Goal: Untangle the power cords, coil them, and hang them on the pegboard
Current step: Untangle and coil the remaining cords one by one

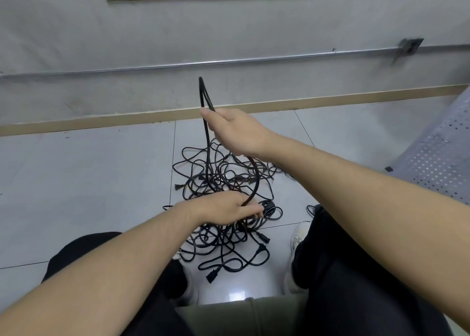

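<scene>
The lifted cord (207,137) runs near-vertically from the tangled pile (226,208) on the floor tiles (101,183) ahead of our knees, our right hand (236,132) gripping its upper loop and our nearer left hand (229,208) clasping its lower run.

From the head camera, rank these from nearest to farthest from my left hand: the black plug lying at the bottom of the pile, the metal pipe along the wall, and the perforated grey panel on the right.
1. Black plug, below the left hand.
2. Perforated grey panel, far right.
3. Metal pipe, up on the wall.
</scene>
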`<state>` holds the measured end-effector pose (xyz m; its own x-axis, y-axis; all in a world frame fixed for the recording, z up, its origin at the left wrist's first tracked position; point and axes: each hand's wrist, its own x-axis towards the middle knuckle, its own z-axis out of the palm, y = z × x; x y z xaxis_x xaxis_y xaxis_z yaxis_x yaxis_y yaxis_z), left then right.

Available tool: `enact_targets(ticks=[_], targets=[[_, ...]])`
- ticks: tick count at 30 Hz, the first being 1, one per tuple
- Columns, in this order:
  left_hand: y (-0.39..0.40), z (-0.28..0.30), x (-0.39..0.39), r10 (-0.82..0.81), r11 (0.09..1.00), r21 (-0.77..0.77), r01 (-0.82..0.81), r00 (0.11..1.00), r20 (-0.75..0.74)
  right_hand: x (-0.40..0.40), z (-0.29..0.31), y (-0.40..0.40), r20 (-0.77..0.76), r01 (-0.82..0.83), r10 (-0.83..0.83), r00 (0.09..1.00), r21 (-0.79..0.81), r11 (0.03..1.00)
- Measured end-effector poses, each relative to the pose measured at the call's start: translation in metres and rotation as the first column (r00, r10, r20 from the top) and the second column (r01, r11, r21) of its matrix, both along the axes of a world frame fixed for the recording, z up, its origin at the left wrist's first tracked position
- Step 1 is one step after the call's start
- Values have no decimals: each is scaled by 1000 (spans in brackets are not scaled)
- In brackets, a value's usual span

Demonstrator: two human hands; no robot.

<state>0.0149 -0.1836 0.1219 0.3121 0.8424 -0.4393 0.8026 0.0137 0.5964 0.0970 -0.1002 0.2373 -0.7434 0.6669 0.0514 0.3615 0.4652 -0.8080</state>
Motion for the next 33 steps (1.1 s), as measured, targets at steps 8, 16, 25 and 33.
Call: enact_targets(ticks=[8,16,25,33], targets=[[5,30,-2,455,867,-31,-497,766,455,21,-48,18,92,143,-114,989,-430,891],[17,54,-22,572,541,-128,-831,252,780,59,-80,13,717,-316,423,554,-288,904],[13,68,-53,429,463,-554,-691,-372,823,55,-100,10,552,-278,356,754,-224,934],[10,62,-62,595,432,-507,-746,-187,782,53,-82,13,632,-356,174,755,172,919]])
